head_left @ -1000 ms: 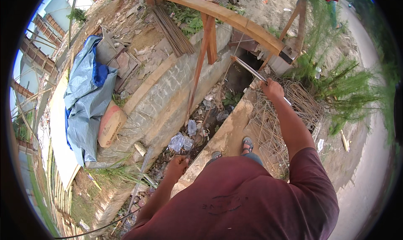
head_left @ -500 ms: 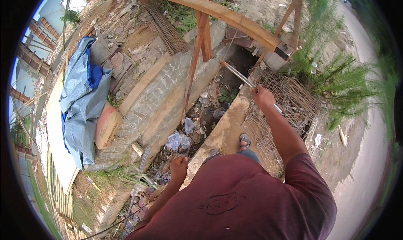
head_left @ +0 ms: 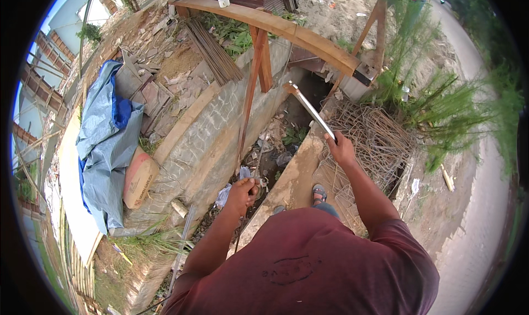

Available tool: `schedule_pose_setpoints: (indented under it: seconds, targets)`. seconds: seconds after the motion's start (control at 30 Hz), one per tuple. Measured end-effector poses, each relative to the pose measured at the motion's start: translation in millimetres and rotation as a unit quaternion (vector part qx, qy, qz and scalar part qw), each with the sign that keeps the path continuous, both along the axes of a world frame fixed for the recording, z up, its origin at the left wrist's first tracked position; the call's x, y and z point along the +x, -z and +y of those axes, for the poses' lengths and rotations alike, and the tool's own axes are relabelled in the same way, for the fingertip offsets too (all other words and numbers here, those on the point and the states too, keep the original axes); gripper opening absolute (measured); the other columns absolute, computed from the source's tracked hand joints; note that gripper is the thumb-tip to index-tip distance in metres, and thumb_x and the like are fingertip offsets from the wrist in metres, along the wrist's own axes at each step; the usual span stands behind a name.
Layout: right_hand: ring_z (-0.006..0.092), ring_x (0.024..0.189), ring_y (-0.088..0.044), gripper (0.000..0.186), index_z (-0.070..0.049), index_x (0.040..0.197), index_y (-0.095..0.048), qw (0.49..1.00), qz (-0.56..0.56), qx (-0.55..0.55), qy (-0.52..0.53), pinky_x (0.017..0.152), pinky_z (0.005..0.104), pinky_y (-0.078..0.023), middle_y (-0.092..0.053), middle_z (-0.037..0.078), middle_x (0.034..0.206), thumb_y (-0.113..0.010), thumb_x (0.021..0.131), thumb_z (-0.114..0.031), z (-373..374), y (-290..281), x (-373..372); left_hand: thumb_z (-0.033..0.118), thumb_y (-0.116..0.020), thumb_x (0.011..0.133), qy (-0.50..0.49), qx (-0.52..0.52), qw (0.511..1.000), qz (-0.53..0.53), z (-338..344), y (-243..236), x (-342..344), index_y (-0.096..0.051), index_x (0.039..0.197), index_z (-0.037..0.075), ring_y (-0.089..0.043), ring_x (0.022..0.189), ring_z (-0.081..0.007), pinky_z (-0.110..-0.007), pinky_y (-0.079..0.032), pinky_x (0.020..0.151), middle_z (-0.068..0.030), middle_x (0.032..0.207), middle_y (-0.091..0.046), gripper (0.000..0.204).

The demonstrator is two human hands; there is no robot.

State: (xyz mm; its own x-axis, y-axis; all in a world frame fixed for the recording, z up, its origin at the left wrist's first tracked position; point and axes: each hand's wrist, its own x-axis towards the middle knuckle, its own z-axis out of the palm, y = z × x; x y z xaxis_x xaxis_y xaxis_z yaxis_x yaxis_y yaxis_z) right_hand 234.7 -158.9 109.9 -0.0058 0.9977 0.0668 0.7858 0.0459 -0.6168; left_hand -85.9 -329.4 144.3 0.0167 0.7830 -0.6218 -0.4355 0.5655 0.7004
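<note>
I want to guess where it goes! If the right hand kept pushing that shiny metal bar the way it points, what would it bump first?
Probably the curved wooden plank overhead. The right hand aims the metal bar up-left toward it, past the slanted wooden prop. Depth is hard to judge, so it might miss.

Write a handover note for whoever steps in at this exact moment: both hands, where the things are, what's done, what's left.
Right hand: closed around the lower end of a long metal bar, raised so that it points up and away over the trench.
Left hand: closed on a thin rod that stands roughly upright at the trench edge; what its lower end meets is not visible.
Things: the person stands on the concrete ledge beside a pile of bent wire and rebar. A curved timber beam on a wooden post spans the trench.
Done: both pieces are in hand.
Left: the bar touches nothing yet, so the work with the bar and rod seems not yet begun.
</note>
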Motion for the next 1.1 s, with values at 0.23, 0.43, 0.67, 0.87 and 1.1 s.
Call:
schedule_pose_setpoints:
  seconds: [0.23, 0.43, 0.67, 0.87, 1.1]
  targets:
    - [0.0122, 0.058, -0.038, 0.044, -0.001, 0.079, -0.054, 0.987, 0.150, -0.003, 0.054, 0.053, 0.0306, -0.035, -0.046, 0.005, 0.061, -0.056, 0.091, -0.044, -35.7, -10.4, 19.0, 0.019, -0.043, 0.096, 0.094, 0.087, 0.985, 0.117, 186.4, -61.3, -2.9, -0.052, 0.113, -0.003, -0.054, 0.060, -0.0123, -0.023, -0.043, 0.051, -0.0120, 0.092, -0.064, 0.030]
    - [0.0156, 0.056, -0.039, 0.049, 0.001, 0.073, -0.053, 0.987, 0.089, -0.041, 0.124, 0.053, 0.0349, -0.036, -0.044, 0.008, 0.056, -0.057, 0.089, -0.045, -103.6, 63.7, 101.2, 0.014, -0.046, 0.093, 0.069, 0.106, 0.992, -0.002, 220.1, -82.6, 33.3, -0.048, 0.115, -0.001, -0.055, 0.062, -0.0149, -0.024, -0.042, 0.045, -0.0137, 0.094, -0.062, 0.027]
    - [0.0240, 0.058, -0.050, 0.054, 0.003, 0.076, -0.059, 0.955, 0.084, -0.165, 0.231, 0.058, 0.0381, -0.041, -0.053, 0.014, 0.060, -0.054, 0.088, -0.049, -196.1, 106.9, 129.4, 0.007, -0.045, 0.090, 0.030, 0.101, 0.988, 0.116, 203.3, -48.8, 36.1, -0.046, 0.127, 0.002, -0.044, 0.054, -0.0101, -0.024, -0.035, 0.041, -0.0097, 0.085, -0.061, 0.038]
    - [0.0281, 0.061, -0.053, 0.050, 0.001, 0.080, -0.058, 0.979, 0.049, -0.075, 0.186, 0.061, 0.0399, -0.042, -0.054, 0.016, 0.063, -0.051, 0.090, -0.048, -143.3, 86.7, 114.3, 0.014, -0.049, 0.093, 0.049, 0.045, 0.985, 0.157, 156.1, -18.6, 23.0, -0.058, 0.109, 0.000, -0.042, 0.049, -0.0093, -0.025, -0.033, 0.039, -0.0075, 0.073, -0.058, 0.023]
    - [0.0408, 0.071, -0.058, 0.046, -0.002, 0.086, -0.056, 0.998, -0.056, -0.023, 0.024, 0.063, 0.0477, -0.043, -0.060, 0.021, 0.071, -0.052, 0.090, -0.048, -6.4, -19.2, 58.7, 0.019, -0.052, 0.095, 0.055, 0.062, 0.978, 0.189, 53.9, -8.7, 9.7, -0.061, 0.101, -0.003, -0.040, 0.049, -0.0086, -0.026, -0.035, 0.044, -0.0035, 0.064, -0.053, 0.025]
